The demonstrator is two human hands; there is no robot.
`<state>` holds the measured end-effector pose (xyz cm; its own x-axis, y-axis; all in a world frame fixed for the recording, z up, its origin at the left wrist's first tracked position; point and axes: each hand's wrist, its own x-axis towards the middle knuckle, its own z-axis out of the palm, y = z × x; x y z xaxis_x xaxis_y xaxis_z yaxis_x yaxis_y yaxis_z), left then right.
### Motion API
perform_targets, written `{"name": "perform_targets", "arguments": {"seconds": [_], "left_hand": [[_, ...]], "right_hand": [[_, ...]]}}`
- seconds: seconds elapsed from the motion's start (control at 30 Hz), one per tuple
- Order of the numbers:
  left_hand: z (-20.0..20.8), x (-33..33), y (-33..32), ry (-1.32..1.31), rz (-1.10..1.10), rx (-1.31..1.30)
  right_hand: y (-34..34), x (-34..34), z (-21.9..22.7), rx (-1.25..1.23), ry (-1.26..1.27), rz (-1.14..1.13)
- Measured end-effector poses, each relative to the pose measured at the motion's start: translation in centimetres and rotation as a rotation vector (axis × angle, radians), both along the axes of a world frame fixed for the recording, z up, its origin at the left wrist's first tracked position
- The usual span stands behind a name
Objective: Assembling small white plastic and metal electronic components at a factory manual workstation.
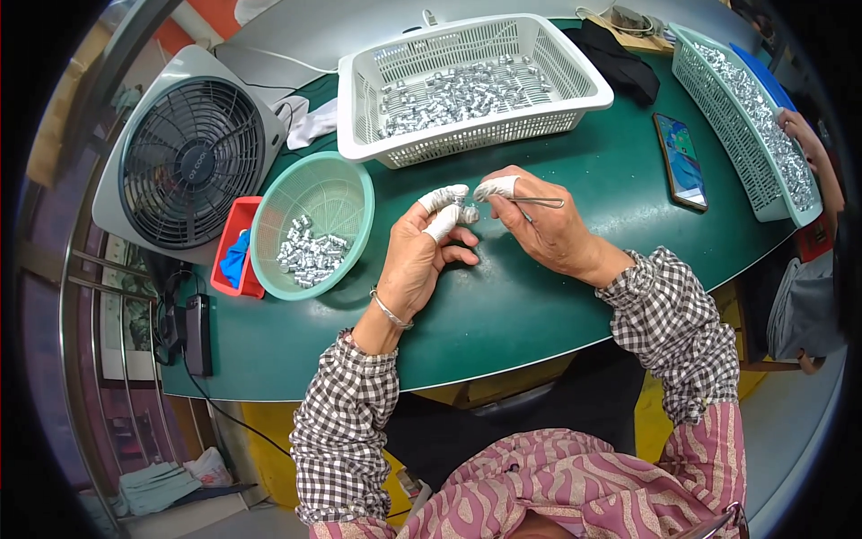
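Observation:
Between the white-wrapped fingertips of my left hand (415, 251) a small silvery metal part (461, 204) is pinched, mostly covered by the fingers. My right hand (555, 232) is closed around a thin metal tool (544, 202) with a bent loop at its rear end. The tool's working end lies close to the part, hidden by my wrapped right fingers. Both hands are above the green table (503, 310). Left of them, a pale green round basket (366, 216) holds several similar metal parts (312, 256).
A white basket (476, 139) of metal parts stands behind my hands. To the right are a phone (680, 162) and another pale basket (732, 135) full of parts, a person's hand (802, 135) at its edge. A fan (193, 162) and red box (235, 220) stand left.

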<state>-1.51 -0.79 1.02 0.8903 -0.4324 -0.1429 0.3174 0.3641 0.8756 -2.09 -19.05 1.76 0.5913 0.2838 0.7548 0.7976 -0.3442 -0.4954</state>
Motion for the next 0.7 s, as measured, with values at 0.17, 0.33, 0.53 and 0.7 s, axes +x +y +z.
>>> {"name": "perform_targets", "arguments": {"seconds": [0.17,0.33,0.53,0.7], "left_hand": [[0.10,-0.09,0.02,-0.001,-0.002,0.017],[0.00,-0.09,0.07,0.001,-0.015,0.000],[0.01,-0.14,0.05,0.000,-0.030,-0.014],[0.03,-0.16,0.09,-0.016,0.007,-0.038]], "right_hand": [[0.09,-0.17,0.00,0.010,0.067,0.037],[0.16,-0.24,0.08,0.014,0.072,0.024],[0.04,0.11,-0.26,-0.002,0.060,0.035],[-0.01,0.03,-0.01,-0.071,0.031,0.014]]}}
